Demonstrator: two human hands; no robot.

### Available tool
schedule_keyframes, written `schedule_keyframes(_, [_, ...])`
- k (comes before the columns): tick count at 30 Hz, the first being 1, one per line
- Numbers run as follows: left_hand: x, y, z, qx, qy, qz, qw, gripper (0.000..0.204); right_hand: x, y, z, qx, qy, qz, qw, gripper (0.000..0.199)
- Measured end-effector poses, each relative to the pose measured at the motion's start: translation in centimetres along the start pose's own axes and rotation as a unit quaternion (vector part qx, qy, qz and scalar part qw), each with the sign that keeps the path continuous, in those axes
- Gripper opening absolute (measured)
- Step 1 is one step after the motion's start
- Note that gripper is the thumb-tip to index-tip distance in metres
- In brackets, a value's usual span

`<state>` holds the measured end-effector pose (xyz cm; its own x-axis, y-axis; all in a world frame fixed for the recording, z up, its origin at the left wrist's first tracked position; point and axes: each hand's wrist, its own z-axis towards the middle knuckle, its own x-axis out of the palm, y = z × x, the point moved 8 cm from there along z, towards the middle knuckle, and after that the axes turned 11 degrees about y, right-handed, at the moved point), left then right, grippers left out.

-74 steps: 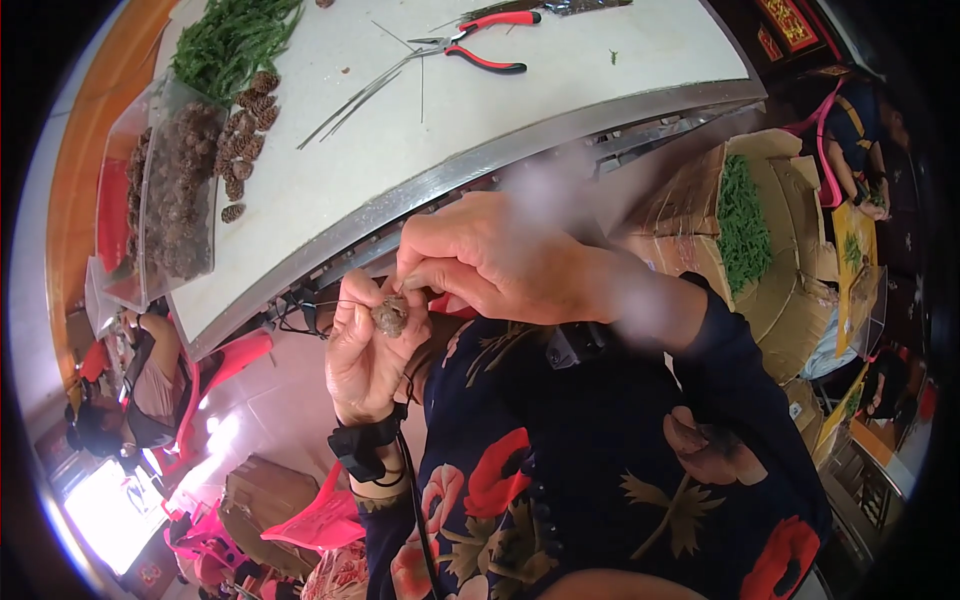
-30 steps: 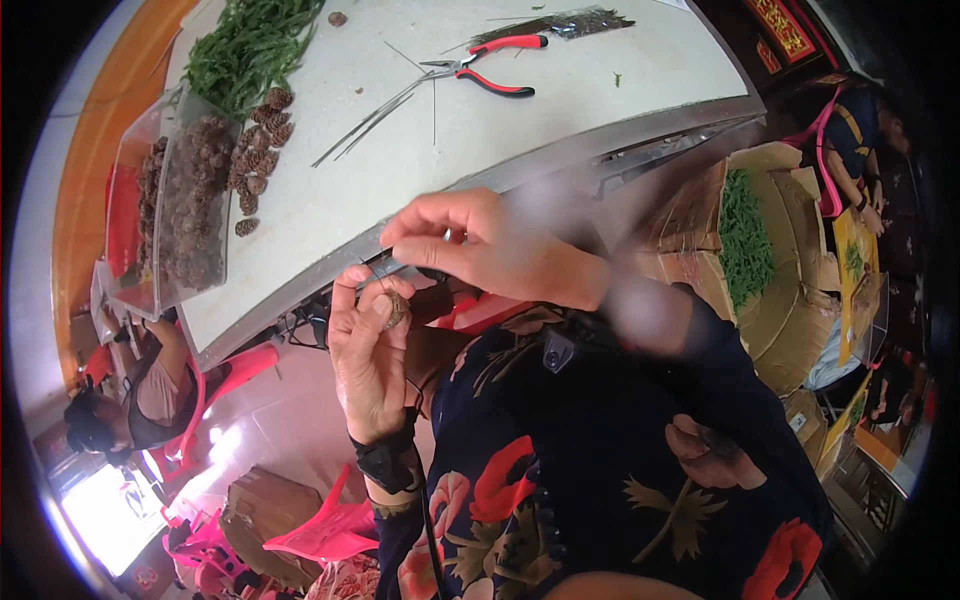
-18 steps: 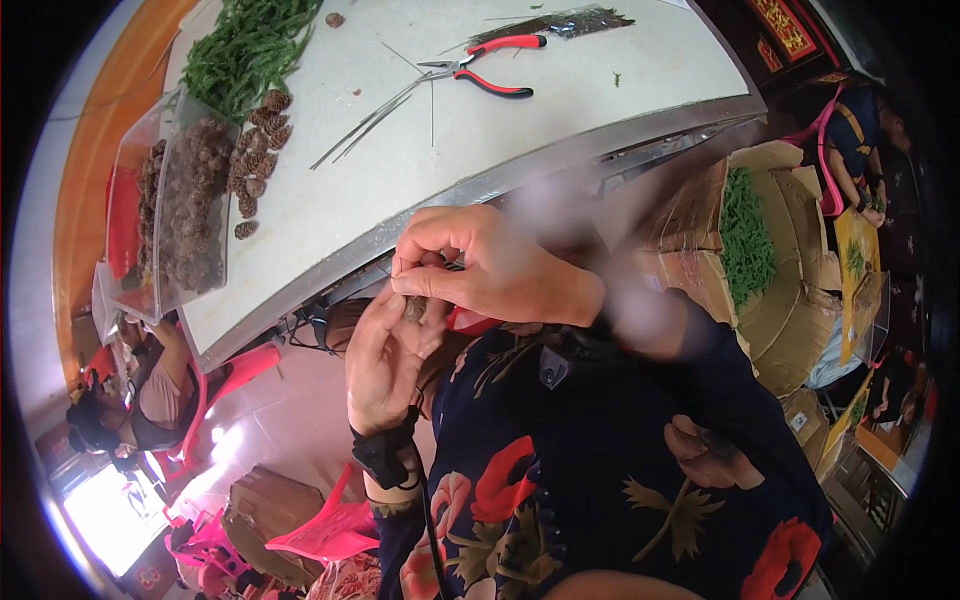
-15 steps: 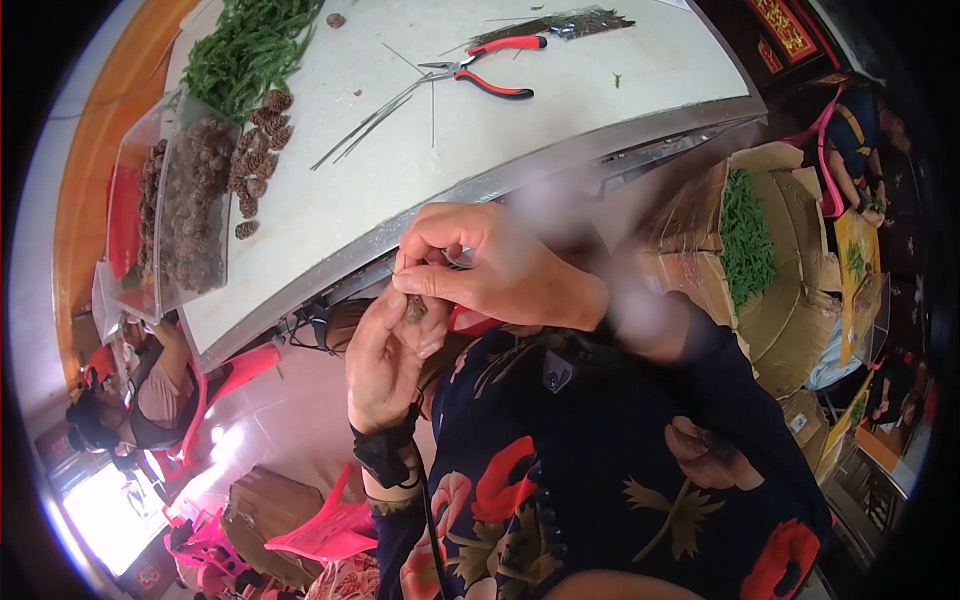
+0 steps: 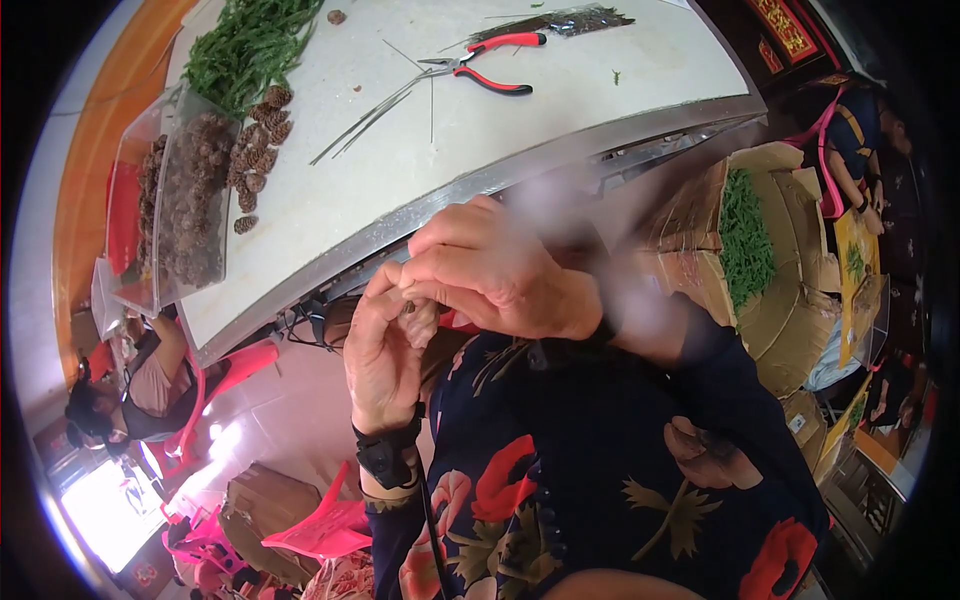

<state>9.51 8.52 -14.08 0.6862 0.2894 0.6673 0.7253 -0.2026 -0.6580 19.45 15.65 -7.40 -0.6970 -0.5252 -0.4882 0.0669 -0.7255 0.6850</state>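
Observation:
Both my hands meet just off the table's near edge, in front of my body. Between the closed fingers of my left hand [image 5: 376,350] a small brown pine cone [image 5: 409,309] shows in part; the rest is covered. My right hand [image 5: 490,272] presses thumb and fingers together against the left fingertips, and what it pinches, if anything, is hidden. On the table beyond lie pliers [image 5: 460,70] with red and black handles, jaws apart, beside thin loose wires [image 5: 370,125]. Several pine cones [image 5: 257,160] lie to the left.
A clear plastic bin [image 5: 222,262] of pine cones stands at the table's left edge, beside green artificial foliage [image 5: 250,50]. More wires [image 5: 590,22] lie at the back. To my right is an open cardboard box [image 5: 785,320] with greenery. One person [image 5: 155,390] sits left, another far right.
My right hand has turned, its back now facing up more and its fingers curled lower over the left fingertips. Less of the pine cone shows. The things on the table have stayed put.

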Motion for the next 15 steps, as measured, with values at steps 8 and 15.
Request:
schedule_keyframes(8, [0.0, 0.0, -0.6, -0.002, 0.094, 0.024, 0.995, 0.022, 1.1, -2.1, 1.6, 0.006, 0.137, 0.136, 0.981, 0.009])
schedule_keyframes(15, [0.2, 0.1, -0.5, -0.034, 0.113, 0.027, 0.993, 0.022, 1.1, -3.4, 1.8, 0.011, 0.139, 0.245, 0.959, 0.010])
